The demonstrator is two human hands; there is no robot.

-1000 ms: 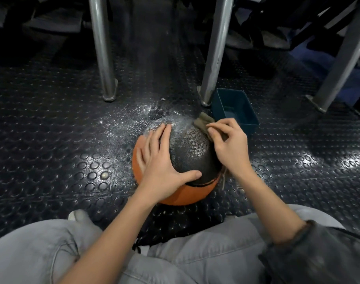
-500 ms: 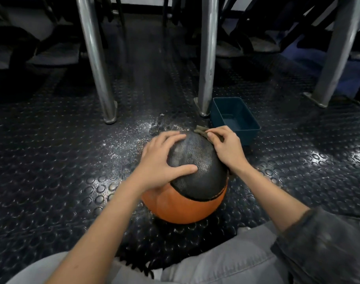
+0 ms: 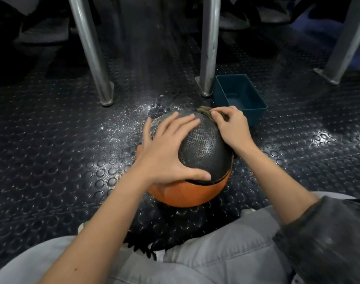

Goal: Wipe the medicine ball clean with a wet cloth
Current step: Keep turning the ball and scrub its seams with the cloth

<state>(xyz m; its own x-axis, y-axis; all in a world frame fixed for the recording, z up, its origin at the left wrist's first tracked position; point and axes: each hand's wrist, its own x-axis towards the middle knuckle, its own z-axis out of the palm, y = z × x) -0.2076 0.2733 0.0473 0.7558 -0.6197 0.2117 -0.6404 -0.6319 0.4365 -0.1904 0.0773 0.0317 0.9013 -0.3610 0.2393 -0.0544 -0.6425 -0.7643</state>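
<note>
A metal leg [image 3: 91, 52] stands left, the left hand [image 3: 168, 148] lies spread wide on the ball [image 3: 205, 152] on the studded floor [image 3: 52, 160], the right hand [image 3: 232, 126] pinches the cloth [image 3: 204, 110] against its far side, blue bin [image 3: 239, 95] just behind.

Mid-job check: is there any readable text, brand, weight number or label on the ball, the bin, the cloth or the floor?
No readable text anywhere in this view.
medicine ball: only a woven texture on the black panel and plain orange below; the left hand and right hand cover part of it.
blue bin: plain walls, no label.
cloth: no tag showing.
floor: raised studs only.
</note>
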